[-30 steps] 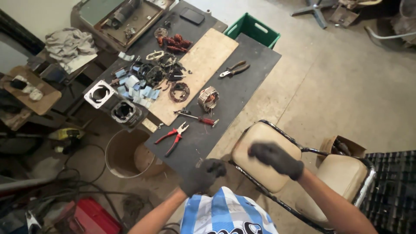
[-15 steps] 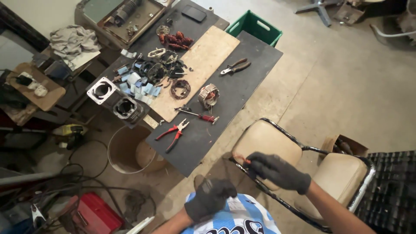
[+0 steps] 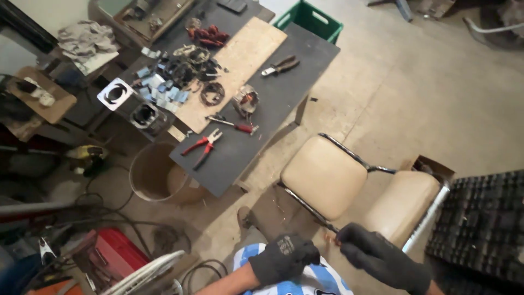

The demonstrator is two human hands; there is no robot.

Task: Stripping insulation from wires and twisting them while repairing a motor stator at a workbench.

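Low down, gloved left hand point(image 3: 284, 258), right hand point(image 3: 376, 255) partly cropped

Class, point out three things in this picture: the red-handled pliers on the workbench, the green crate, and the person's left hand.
red-handled pliers point(image 3: 203, 148), head view, on the red handles.
green crate point(image 3: 309, 20), head view, on its near rim.
left hand point(image 3: 284, 258), head view, on the back of the black glove.

Both hands, left hand point(image 3: 284, 258) and right hand point(image 3: 376, 257), wear dark work gloves; bare forearms; blue-and-white striped shirt point(image 3: 295, 276) beneath them.
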